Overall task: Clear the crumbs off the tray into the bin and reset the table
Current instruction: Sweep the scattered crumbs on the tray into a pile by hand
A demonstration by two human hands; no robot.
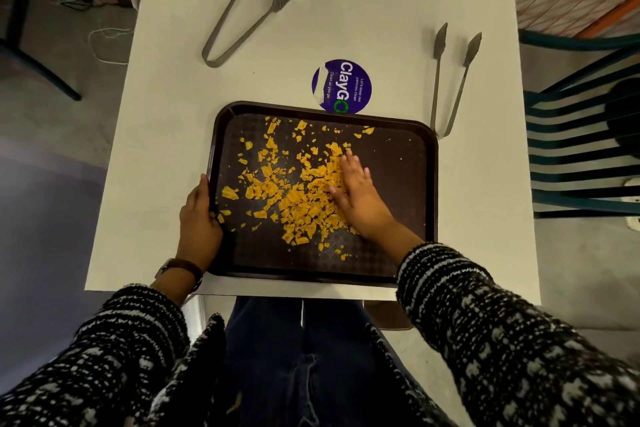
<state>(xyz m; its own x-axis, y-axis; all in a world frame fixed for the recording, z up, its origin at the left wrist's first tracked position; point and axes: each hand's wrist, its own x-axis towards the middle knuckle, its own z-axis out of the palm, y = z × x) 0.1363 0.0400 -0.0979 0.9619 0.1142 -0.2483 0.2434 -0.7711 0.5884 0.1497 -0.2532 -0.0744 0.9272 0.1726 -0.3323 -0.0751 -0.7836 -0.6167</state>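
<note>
A dark brown tray (pixel 408 177) lies on the white table (pixel 166 135) near its front edge. Yellow-orange crumbs (pixel 298 198) are scattered over the tray, thickest in the middle. My left hand (pixel 199 218) grips the tray's left rim, thumb over the edge. My right hand (pixel 358 194) lies flat on the tray with fingers spread, its palm side against the right part of the crumb heap. No bin is in view.
Two metal tongs lie on the table: one pair (pixel 242 14) at the back left, another (pixel 453 80) at the right beyond the tray's corner. A round purple sticker (pixel 341 85) sits behind the tray. A dark slatted chair (pixel 581 149) stands at the right.
</note>
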